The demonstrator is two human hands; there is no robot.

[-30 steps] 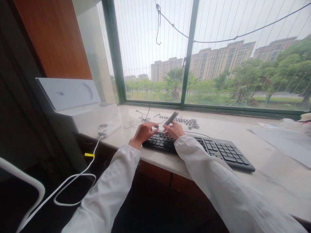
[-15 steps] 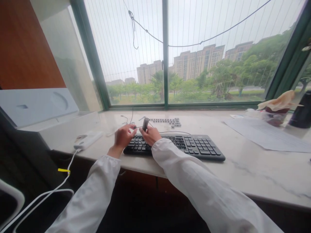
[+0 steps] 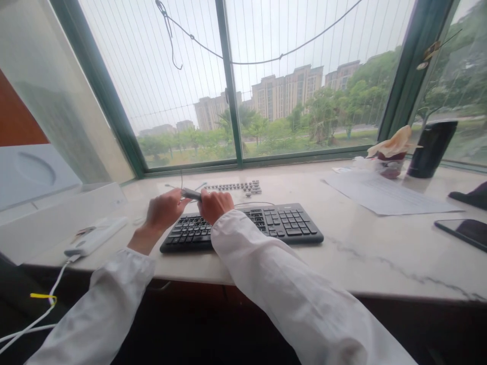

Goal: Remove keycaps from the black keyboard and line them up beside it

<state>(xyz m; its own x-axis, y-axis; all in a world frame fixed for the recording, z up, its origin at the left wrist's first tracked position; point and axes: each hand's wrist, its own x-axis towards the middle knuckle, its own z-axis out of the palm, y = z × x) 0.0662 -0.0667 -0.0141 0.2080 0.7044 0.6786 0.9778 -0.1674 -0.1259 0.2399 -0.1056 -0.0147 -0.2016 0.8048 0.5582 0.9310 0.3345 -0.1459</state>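
Above the black keyboard [image 3: 292, 220], my right hand [image 3: 216, 205] is closed around a short dark stick-like tool [image 3: 192, 194], now lying nearly level and pointing left. Its exact kind is unclear. My left hand [image 3: 163, 210] meets the tool's far end with fingertips pinched together; what they hold is hidden. Bare key positions show in the middle of the keyboard, and keycaps remain on its left and right parts. Behind it, loose keycaps [image 3: 238, 187] lie in rows on the pale marble-patterned counter [image 3: 350, 266].
A white power strip [image 3: 95, 237] with a cable lies left, near a white box [image 3: 26, 223]. To the right are paper sheets [image 3: 388, 195], a wrapped item in a bag [image 3: 391, 157], a dark cup [image 3: 431, 149] and a phone [image 3: 466, 232]. A window stands behind the counter.
The view has swung right, bringing the phone into sight. The tool has tipped from upright to nearly level, and my left fingers have come to its end.
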